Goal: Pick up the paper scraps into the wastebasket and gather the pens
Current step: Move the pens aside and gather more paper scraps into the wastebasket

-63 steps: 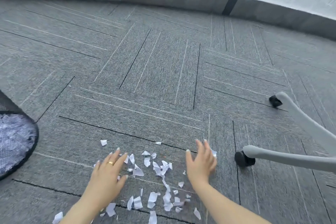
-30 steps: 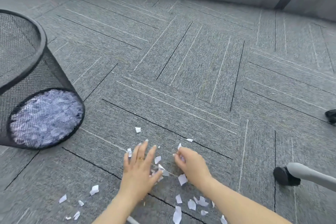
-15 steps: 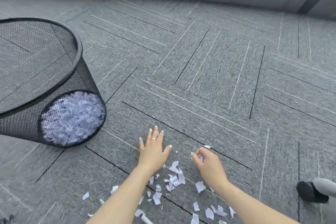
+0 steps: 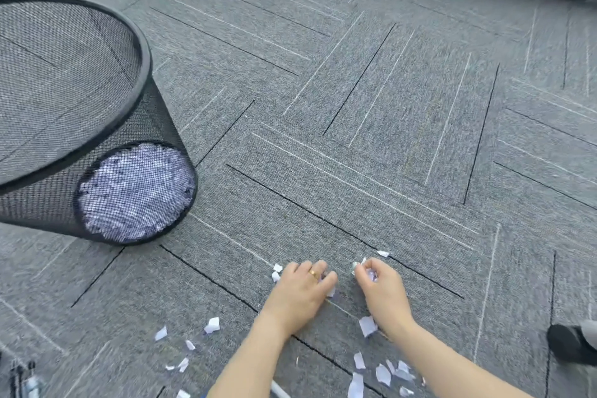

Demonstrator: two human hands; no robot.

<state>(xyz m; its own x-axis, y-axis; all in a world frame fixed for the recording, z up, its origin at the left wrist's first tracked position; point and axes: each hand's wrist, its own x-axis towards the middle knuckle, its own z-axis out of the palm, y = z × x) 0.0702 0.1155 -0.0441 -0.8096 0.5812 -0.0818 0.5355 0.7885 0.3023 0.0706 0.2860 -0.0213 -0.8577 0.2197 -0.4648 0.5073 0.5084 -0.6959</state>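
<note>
Both hands [image 4: 302, 289] [image 4: 379, 287] clutch paper scraps [image 4: 368, 325]; no legible writing.

Both hands are curling over paper scraps [image 4: 367, 325] on the carpet [image 4: 387, 139]: left hand [image 4: 302, 292], right hand [image 4: 379, 289] pinching some; mesh wastebasket [image 4: 97, 126] is standing nearby, left.

We have one camera, up on the person's head. It looks forward and down at the carpet [image 4: 371, 126], close above both hands.
</note>
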